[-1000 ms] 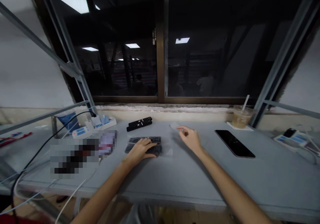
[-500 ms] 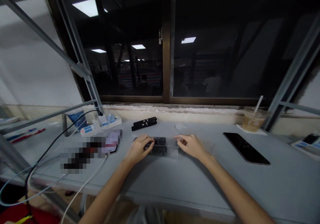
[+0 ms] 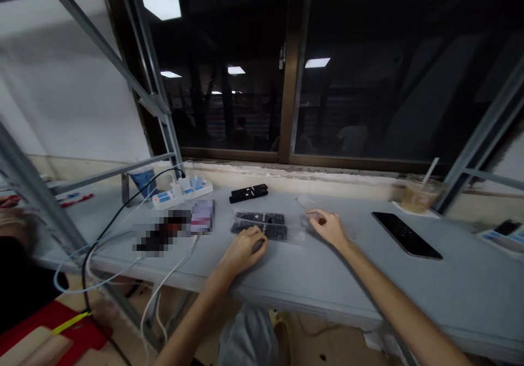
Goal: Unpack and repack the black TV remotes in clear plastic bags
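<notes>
Two black remote controls lie side by side in a clear plastic bag on the grey table. My left hand rests at the near edge of the bag, its fingers curled down. Something dark shows between thumb and forefinger, too unclear to name. Just right of the bag, my right hand has thumb and fingers bent together; whatever they may hold is too small to make out. Behind the bag lie two more black remote controls, outside it.
A phone and a drink cup with a straw are on the right. To the left stand a power strip, a blue cup and a partly blurred-out phone with cables. Metal posts flank the table.
My left hand has shifted from the bag's left end to its near edge, uncovering the bagged remotes. My right hand stays by the right end. The camera view has turned left.
</notes>
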Tool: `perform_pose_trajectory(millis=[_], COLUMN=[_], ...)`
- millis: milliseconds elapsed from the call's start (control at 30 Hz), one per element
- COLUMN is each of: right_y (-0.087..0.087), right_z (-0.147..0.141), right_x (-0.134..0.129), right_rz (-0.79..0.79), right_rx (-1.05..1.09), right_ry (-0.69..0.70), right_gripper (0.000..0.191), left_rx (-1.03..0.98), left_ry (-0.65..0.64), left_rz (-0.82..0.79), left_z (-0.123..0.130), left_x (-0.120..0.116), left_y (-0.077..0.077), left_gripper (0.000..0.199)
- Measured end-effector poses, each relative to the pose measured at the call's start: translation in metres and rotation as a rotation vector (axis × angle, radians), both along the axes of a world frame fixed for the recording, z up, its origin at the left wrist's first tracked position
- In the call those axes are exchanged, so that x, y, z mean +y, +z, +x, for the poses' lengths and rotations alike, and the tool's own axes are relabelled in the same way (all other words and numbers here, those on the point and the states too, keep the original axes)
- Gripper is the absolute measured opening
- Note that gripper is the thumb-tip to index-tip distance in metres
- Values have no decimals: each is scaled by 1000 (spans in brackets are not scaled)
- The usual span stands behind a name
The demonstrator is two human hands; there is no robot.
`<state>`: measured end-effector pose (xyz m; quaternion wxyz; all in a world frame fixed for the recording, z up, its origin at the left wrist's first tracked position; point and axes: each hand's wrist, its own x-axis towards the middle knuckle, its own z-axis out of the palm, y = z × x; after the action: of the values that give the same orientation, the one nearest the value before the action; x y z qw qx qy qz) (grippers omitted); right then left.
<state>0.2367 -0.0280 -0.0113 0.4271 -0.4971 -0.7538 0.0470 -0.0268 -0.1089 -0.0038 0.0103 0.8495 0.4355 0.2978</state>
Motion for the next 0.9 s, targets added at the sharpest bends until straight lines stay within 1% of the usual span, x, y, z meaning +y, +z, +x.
perform_pose_trajectory(millis=[200,367,467,533,700,900], right_y=[-8,-10,-8,-6,-6,-5], right_z=[-8,-12,-14,-15,-15,-23], right_x=[-11,-22,-27,-31,-40,-63], right_rz=[19,8,6,8,34,75], right_rx=[-99,-210,-218,-210,-144,-117], right_ry=[-133,-161,-206,-224,-220,-142], right_gripper=[34,32,32,32,32,30], left_rx=[-90,-124,-194,-266,-365,-486], left_ry=[-9,42,60,69,66,71], left_rz=[-24,-31,-81,-154,-240,-312], left_z=[-6,-11,-15,-17,-20,-20], left_x=[1,-4,-1,2,5,3], left_y=[-7,-13,-14,-14,-13,-11], left_gripper=[17,17,19,21,23,26])
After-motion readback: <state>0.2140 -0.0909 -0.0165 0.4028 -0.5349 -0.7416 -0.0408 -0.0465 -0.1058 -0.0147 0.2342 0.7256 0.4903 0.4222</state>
